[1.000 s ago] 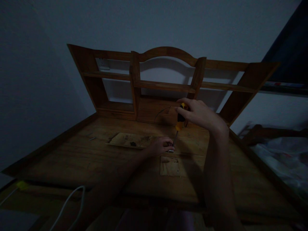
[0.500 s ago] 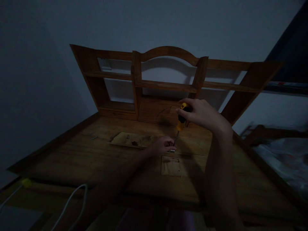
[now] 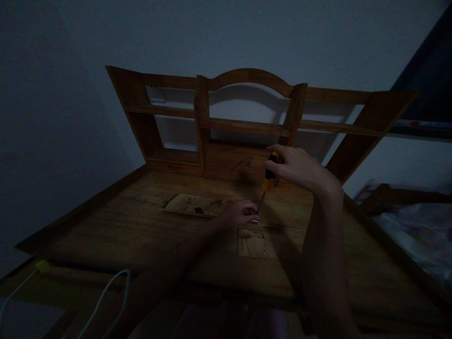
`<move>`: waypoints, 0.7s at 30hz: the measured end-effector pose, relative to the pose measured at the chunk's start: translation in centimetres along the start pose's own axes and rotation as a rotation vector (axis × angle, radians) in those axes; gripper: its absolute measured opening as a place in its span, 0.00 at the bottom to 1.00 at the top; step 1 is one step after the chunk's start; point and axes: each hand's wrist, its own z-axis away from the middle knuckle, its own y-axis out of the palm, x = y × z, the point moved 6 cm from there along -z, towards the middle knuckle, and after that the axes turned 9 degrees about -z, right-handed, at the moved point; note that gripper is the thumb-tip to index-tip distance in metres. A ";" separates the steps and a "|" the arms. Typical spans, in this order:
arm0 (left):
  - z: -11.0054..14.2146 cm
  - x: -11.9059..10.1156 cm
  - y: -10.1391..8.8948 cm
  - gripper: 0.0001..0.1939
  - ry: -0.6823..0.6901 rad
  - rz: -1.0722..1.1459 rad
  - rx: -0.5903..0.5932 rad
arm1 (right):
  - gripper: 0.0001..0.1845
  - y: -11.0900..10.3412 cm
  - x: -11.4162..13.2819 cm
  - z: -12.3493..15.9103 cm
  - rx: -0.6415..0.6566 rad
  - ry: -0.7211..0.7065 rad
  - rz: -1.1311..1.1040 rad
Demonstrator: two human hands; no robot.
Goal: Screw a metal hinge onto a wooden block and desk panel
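Note:
My right hand (image 3: pixel 296 168) is closed round the black and yellow handle of a screwdriver (image 3: pixel 267 182), held nearly upright with its tip pointing down at the wooden panel (image 3: pixel 141 226). My left hand (image 3: pixel 240 213) rests on the panel with its fingers pinched on a small metal piece (image 3: pixel 254 221) right at the screwdriver's tip. Just below them lies a pale square recess (image 3: pixel 252 243) in the wood. A longer pale recess (image 3: pixel 196 205) with dark marks sits to the left of my left hand.
The panel is a large wooden furniture piece with an arched shelf frame (image 3: pixel 247 113) standing against a pale wall. A small screw (image 3: pixel 140 202) lies at the left. White cables (image 3: pixel 106 292) run along the near left. Bedding (image 3: pixel 420 230) lies at the right.
The view has shifted slightly. My right hand has turned a little on the screwdriver handle, covering more of its yellow top. My left hand stays pinched at the tip.

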 end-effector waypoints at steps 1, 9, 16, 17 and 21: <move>0.0 0.0 0.0 0.10 0.003 -0.006 0.003 | 0.23 -0.1 0.0 0.0 0.005 -0.011 -0.007; 0.0 -0.1 0.1 0.09 0.010 0.029 0.015 | 0.21 -0.4 -0.3 0.3 -0.017 -0.002 -0.053; 0.1 -0.2 0.0 0.09 0.030 0.008 0.012 | 0.17 -0.4 0.3 0.4 0.053 -0.042 -0.094; 0.1 -0.3 0.0 0.09 0.031 0.007 0.017 | 0.17 -0.5 0.5 0.4 0.053 -0.057 -0.101; 0.1 -0.6 -0.1 0.09 0.021 0.004 0.026 | 0.16 -0.4 0.7 0.4 0.053 -0.057 -0.137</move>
